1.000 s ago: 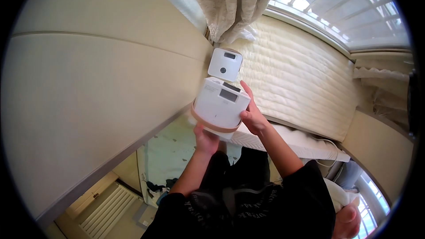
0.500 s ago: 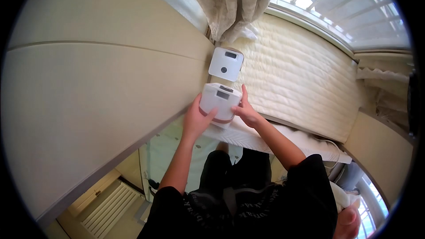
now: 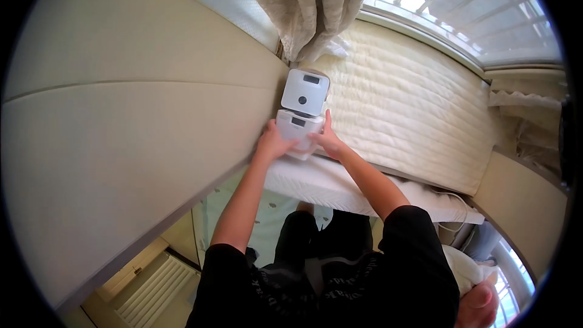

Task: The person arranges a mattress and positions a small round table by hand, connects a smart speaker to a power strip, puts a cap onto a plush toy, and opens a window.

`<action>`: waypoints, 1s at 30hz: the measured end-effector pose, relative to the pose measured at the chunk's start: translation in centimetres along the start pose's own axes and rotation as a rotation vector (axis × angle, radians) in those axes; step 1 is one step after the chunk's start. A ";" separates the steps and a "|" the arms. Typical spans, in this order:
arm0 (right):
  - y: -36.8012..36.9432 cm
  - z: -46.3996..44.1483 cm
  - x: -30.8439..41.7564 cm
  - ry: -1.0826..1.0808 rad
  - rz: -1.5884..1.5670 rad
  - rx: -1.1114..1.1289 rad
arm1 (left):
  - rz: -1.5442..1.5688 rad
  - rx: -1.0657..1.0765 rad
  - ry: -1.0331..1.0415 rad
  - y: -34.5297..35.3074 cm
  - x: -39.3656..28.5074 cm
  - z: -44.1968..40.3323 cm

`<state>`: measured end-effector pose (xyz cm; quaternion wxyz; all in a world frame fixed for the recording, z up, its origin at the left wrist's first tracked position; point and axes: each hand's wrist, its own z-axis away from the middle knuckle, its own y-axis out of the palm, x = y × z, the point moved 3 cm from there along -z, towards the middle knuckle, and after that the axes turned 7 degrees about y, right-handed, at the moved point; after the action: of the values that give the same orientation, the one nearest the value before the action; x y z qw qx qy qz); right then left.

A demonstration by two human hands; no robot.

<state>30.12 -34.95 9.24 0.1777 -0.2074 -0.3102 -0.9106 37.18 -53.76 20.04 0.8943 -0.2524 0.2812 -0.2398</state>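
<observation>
A white box-shaped device (image 3: pixel 297 129) with a dark display window is held between both hands at the near left end of the padded ledge. My left hand (image 3: pixel 274 141) grips its left side, thumb over the front. On its right side, my right hand (image 3: pixel 328 138) presses with the thumb on the front and a finger pointing up along the edge. Directly beyond it stands a second white device (image 3: pixel 304 92) with a small display and a round dark button; the two look close together, and whether they touch I cannot tell.
A large cream panel (image 3: pixel 139 146) rises along the left. The quilted cream pad (image 3: pixel 407 109) stretches right below the barred window (image 3: pixel 461 12). A curtain (image 3: pixel 310 6) hangs behind the devices. A white cable (image 3: pixel 455 206) lies at the right edge.
Both hands have carried the held device forward to just in front of the second one. My left hand has shifted from under its bottom to its left side.
</observation>
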 end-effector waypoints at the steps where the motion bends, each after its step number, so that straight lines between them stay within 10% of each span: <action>1: -0.2 -0.5 -0.1 -0.026 0.010 -0.014 | -0.005 -0.017 -0.003 0.3 0.3 -0.4; 12: -1.0 -1.2 1.3 -0.134 0.229 -0.174 | -0.259 -0.368 0.306 2.3 -2.4 -1.2; 30: 0.3 -1.6 3.7 -0.024 -0.085 -0.058 | -0.546 -0.163 0.177 2.6 -6.8 -2.3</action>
<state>26.73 -36.93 10.04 0.1288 -0.2101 -0.2945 -0.9233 31.57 -48.60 19.46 0.7454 -0.3679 0.2982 -0.4691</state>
